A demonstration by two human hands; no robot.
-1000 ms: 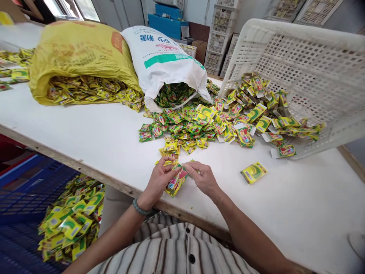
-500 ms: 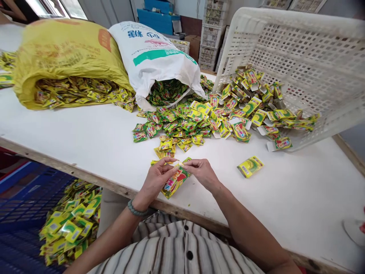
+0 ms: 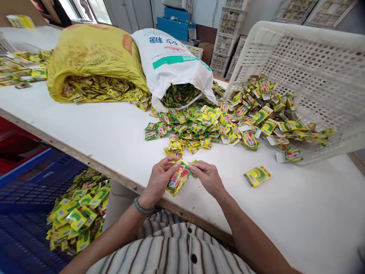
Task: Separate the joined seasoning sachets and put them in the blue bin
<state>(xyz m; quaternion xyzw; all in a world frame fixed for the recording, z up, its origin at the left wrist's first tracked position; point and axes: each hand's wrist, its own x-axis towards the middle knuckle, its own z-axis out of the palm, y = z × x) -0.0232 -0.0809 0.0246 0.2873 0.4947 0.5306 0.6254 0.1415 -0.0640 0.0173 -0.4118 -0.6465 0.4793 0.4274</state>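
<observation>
Left hand (image 3: pixel 159 178) is clamped on the fruit-printed carton (image 3: pixel 179 179), right above the counter (image 3: pixel 288 217)'s near edge! Right hand (image 3: pixel 210 179) meets its upper end; can't tell if it's pinching. Banana-printed carton (image 3: pixel 258 176) lies rightward, sachets (image 3: pixel 194 125) heap beyond, white sack (image 3: pixel 173 68) and tipped basket (image 3: pixel 285 30) behind.

My left hand (image 3: pixel 158 179) and right hand (image 3: pixel 209 178) near mid-frame, both pinching; left forearm (image 3: pixel 121 228) slants from lower left, right forearm (image 3: pixel 243 226) from lower right.
</observation>
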